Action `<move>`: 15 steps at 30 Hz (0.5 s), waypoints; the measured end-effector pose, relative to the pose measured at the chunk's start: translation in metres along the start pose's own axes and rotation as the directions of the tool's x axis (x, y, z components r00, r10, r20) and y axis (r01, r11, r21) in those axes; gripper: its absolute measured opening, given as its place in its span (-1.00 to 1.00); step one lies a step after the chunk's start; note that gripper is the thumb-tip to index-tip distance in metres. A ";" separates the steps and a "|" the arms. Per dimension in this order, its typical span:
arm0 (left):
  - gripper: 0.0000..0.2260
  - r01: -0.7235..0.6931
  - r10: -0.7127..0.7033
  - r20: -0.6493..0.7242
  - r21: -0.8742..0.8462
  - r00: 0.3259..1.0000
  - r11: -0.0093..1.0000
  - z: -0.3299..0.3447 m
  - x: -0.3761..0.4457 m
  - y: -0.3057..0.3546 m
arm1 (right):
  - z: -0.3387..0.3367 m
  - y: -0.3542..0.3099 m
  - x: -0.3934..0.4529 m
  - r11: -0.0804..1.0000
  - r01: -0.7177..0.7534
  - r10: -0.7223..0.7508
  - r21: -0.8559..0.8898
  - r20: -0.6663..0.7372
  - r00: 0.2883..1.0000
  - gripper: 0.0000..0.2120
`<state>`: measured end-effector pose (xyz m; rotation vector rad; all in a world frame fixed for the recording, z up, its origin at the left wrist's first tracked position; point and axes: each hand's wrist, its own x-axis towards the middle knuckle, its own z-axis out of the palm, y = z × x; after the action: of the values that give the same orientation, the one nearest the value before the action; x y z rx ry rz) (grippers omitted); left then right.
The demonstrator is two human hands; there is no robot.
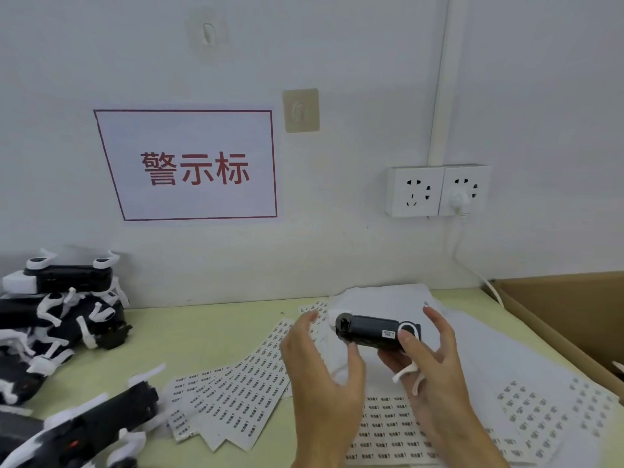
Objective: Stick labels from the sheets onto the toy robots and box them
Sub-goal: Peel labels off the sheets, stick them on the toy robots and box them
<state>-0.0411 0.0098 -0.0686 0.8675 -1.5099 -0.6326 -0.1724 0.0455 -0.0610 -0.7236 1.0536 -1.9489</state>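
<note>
Labelling step, I judge: cardboard box [557,309] waits at right edge, label sheets [233,396] fan lower centre; right hand [435,369] grips toy robot [378,332] at centre, left hand [320,369] loosely spread, empty; boxing likely next

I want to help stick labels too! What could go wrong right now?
The toy robot is held above the table only by the right hand, so it might slip. The left hand is open beside it. The fanned label sheets overlap loosely and could slide.
</note>
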 end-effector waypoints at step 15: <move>-0.76 0.610 -0.646 0.208 -0.619 0.734 0.495 -0.017 0.023 -0.004 | -0.002 0.005 0.005 0.997 -0.074 0.073 0.019 0.054 0.996 -0.55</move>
<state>-0.0241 -0.0093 -0.0564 0.8435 -0.7445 -1.5763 -0.1743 0.0406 -0.0658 -0.7117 1.0127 -1.8655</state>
